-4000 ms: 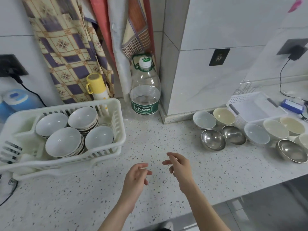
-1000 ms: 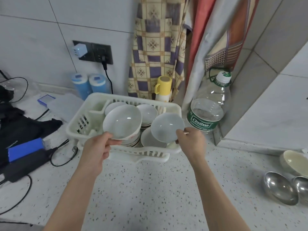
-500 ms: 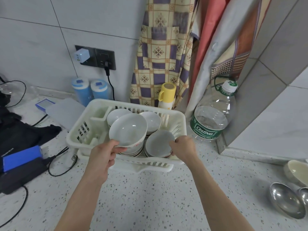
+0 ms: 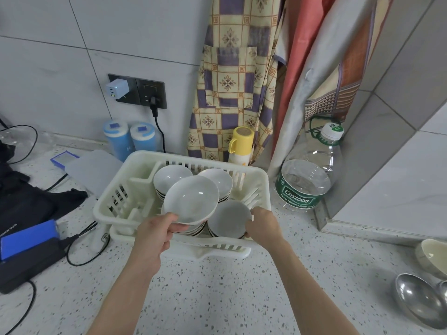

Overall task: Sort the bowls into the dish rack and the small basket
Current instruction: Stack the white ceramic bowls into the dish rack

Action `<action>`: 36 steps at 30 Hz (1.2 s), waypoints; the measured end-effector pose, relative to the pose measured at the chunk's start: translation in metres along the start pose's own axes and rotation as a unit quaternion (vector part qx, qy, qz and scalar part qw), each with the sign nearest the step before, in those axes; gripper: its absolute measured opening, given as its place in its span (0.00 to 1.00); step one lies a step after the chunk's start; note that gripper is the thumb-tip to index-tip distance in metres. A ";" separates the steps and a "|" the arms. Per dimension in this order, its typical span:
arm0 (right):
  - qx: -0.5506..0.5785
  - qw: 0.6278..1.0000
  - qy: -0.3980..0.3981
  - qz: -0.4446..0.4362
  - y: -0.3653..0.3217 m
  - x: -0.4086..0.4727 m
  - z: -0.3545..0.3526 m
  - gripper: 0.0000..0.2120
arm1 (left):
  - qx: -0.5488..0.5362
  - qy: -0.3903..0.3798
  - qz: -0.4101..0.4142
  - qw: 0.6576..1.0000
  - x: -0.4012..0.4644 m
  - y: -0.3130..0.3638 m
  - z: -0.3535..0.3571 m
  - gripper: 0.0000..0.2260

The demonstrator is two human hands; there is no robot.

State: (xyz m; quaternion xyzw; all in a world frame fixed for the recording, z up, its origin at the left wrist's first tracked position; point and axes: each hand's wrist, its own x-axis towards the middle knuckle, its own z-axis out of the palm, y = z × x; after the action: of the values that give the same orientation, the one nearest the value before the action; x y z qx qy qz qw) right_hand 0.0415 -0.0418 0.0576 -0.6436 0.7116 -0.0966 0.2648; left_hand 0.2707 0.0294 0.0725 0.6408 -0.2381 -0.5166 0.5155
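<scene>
A white dish rack [image 4: 262,182] is parked on the speckled tabletop [image 4: 217,291], up near the tiled wall; stacks of white bowls are packed inside it; two stacks sit at the back [image 4: 170,176] [image 4: 219,181], two more at the front. The left hand [image 4: 154,234] is curled round the near rim of a tilted bowl [image 4: 192,198], thumb on the inside, and that bowl is held just above the front-left stack [image 4: 193,229]; whether it's actually touching the stack can't be made out. The right hand [image 4: 262,226] is wrapped on the right edge of a greyer bowl [image 4: 229,218] that's down in the front-right corner of the rack, on top of its stack; fingers [image 4: 249,217] are hooked over its rim.

Off at the right edge of the tabletop, well apart from the rack, a cream bowl [image 4: 433,258] and a steel bowl [image 4: 420,299] are partly seen; a sliver of another steel one [image 4: 443,290] is cut off by the frame.

Around the rack: a big Cestbon water bottle [image 4: 309,175] just to its right; a yellow flask [image 4: 239,147] behind it; two blue canisters [image 4: 129,139] by the wall socket [image 4: 139,91]; a patterned apron [image 4: 232,76] hung above; black gear and cables [image 4: 31,238] over on the left.
</scene>
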 end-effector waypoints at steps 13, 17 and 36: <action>-0.124 0.992 0.026 -0.010 -0.004 0.002 0.011 0.12 | 0.051 -0.005 0.010 0.999 0.004 0.005 0.019 0.06; -0.147 0.989 0.030 -0.017 -0.003 0.004 0.014 0.11 | 0.082 -0.007 0.013 0.997 0.006 0.007 0.024 0.05; 0.289 0.953 0.080 -0.034 0.022 -0.010 0.005 0.13 | 0.292 -0.069 0.055 0.952 0.025 0.003 0.070 0.17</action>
State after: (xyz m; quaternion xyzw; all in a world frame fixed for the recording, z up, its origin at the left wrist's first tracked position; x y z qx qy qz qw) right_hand 0.0251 -0.0277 0.0451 -0.5539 0.6495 -0.3581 0.3783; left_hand 0.2165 -0.0216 0.0691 0.7119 -0.4483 -0.4388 0.3158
